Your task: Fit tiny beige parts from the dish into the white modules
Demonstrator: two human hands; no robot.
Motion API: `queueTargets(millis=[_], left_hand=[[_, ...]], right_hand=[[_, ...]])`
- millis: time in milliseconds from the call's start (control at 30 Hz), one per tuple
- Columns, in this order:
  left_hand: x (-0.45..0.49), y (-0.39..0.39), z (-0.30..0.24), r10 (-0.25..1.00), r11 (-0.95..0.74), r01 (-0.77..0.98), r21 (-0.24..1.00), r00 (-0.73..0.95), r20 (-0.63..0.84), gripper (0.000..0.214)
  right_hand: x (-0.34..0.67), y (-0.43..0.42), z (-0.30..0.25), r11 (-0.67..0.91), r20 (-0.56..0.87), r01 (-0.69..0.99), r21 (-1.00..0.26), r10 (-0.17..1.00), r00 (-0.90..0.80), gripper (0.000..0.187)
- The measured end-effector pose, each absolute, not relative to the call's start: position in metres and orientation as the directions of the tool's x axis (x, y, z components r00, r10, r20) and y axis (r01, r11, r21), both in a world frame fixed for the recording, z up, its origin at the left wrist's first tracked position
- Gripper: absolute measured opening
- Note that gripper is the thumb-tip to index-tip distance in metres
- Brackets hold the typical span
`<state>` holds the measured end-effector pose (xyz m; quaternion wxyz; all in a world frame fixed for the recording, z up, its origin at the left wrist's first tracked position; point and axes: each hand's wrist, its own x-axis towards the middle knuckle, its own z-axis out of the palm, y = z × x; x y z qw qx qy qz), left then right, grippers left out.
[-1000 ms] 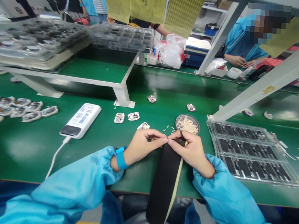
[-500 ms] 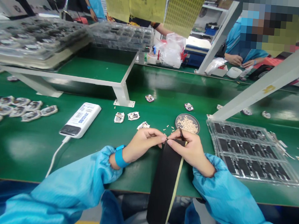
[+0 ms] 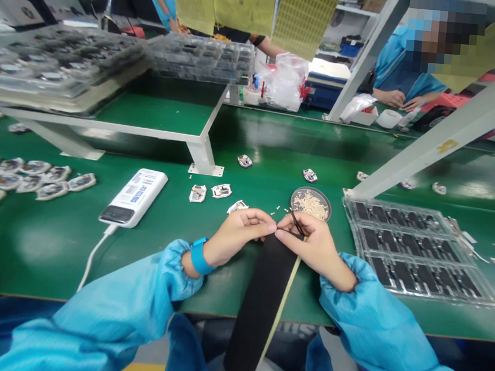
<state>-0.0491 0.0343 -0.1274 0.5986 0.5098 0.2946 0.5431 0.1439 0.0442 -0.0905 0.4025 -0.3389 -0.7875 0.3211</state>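
Between my hands hangs a long black strip with a pale yellow edge, curving down past the table's front edge. My left hand pinches its top corner with thumb and forefinger. My right hand grips the same top edge just to the right, the two thumbs almost touching. Dark tweezers stick up from the fingers of my right hand. Whatever lies right between the fingertips is too small to make out. Just beyond my hands stands a round dish of small pale pieces, a few of them scattered beside it.
Several small white-framed parts lie on the green table, more at the left. A white power bank with a cable is left of my hands. A clear tray of black parts lies right. A slanted metal post rises behind; a co-worker sits opposite.
The black strip's lower end has swung left, towards my left arm. The tweezers have shifted slightly left in my right hand. Both hands keep nearly the same place.
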Motion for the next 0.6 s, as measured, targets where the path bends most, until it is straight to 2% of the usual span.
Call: queueTargets(millis=[267, 433, 600], left_hand=[[-0.0514, 0.0358, -0.1294, 0.954, -0.11, -0.344, 0.933, 0.226, 0.196, 0.021], [-0.0507, 0.0347, -0.125, 0.948, -0.11, -0.304, 0.946, 0.254, 0.192, 0.031], [-0.05, 0.034, -0.1243, 0.944, -0.076, -0.287, 0.955, 0.287, 0.161, 0.031]], right_hand=[[0.1418, 0.0438, -0.0861, 0.579, 0.431, 0.3, -0.758, 0.79, -0.437, 0.011], [0.1422, 0.0432, -0.0859, 0.593, 0.442, 0.308, -0.744, 0.783, -0.438, 0.009], [0.1426, 0.0437, -0.0851, 0.619, 0.463, 0.323, -0.716, 0.767, -0.444, 0.007]])
